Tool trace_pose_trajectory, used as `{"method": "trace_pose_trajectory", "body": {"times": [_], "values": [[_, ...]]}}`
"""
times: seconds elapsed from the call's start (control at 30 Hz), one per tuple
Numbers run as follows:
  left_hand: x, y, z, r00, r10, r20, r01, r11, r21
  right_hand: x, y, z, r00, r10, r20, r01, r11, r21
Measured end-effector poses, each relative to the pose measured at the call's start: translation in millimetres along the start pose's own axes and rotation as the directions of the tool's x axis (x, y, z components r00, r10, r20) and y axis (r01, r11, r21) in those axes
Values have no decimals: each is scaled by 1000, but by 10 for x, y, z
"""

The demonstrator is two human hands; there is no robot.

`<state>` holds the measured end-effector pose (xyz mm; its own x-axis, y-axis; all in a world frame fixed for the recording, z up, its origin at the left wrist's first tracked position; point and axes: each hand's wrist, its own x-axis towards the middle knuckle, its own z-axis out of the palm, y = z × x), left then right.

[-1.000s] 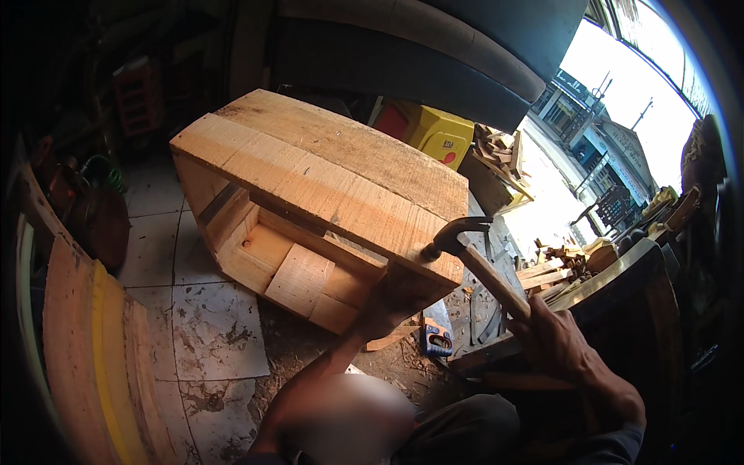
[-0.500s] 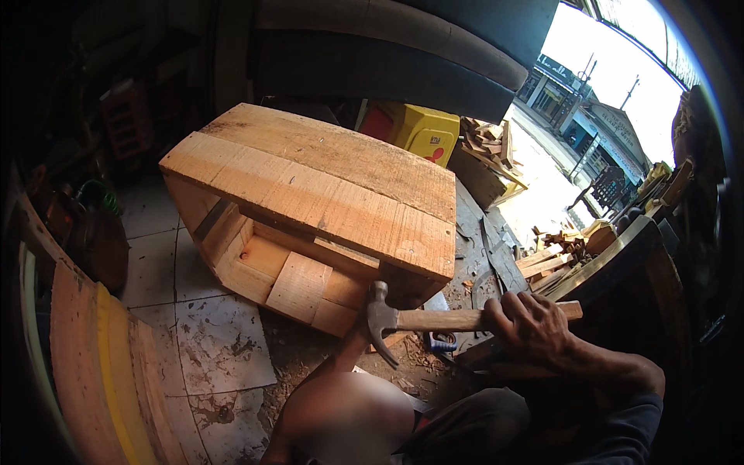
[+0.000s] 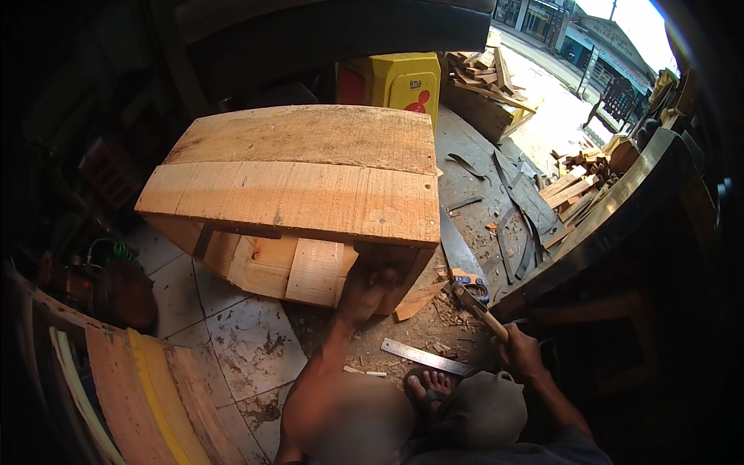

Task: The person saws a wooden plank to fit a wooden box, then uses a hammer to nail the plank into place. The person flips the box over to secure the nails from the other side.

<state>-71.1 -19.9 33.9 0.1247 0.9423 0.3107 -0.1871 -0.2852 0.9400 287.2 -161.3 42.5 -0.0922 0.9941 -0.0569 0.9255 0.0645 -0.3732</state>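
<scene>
A long box of rough wooden boards (image 3: 298, 190) lies in front of me, its open side toward me. Under the overhanging top board, my left hand (image 3: 364, 291) reaches into the shaded right end of the box. Its fingers are lost in shadow, so their grip does not show. My right hand (image 3: 521, 353) is closed round the wooden handle of a hammer (image 3: 487, 316), held low to the right of the box. The hammer's head is close to the handle of a handsaw (image 3: 459, 252), whose blade lies along the box's right end.
A steel ruler (image 3: 422, 356) lies on the floor by my foot, among shavings. Behind the box stands a yellow plastic stool (image 3: 407, 81). Wood scraps (image 3: 573, 190) are heaped at the right, and a curved board with a yellow stripe (image 3: 155, 395) is near at left.
The hammer has gone from in front of the box's near right corner down and to the right, its head now pointing away up-left. The view has shifted, uncovering the saw, ruler and left hand.
</scene>
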Motion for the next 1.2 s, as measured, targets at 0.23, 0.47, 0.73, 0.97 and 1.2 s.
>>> {"method": "trace_pose_trajectory", "body": {"times": [0.23, 0.47, 0.73, 0.97, 1.2], "values": [[-161, 277, -388, 981, -68, -180, 78, 996, 47, -796, 305, 1550, 784, 568, 248, -620, 732, 283], [-213, 161, -420, 966, -94, -240, 82, 995, -56, -87, -29, 1013, 860, 408, 306, -505, 764, 402], [-16, 638, -176, 967, -35, -251, -82, 895, -439, 328, -272, 629, 964, 65, 257, -259, 436, 862], [192, 749, 115, 928, -84, -364, -67, 920, -386, 422, -605, 504, 997, -21, 77, -80, -269, 960], [394, 1068, 540, 787, -161, -596, -53, 944, -325, 295, -1038, 1041, 916, -137, 377, -337, 244, 909]]}}
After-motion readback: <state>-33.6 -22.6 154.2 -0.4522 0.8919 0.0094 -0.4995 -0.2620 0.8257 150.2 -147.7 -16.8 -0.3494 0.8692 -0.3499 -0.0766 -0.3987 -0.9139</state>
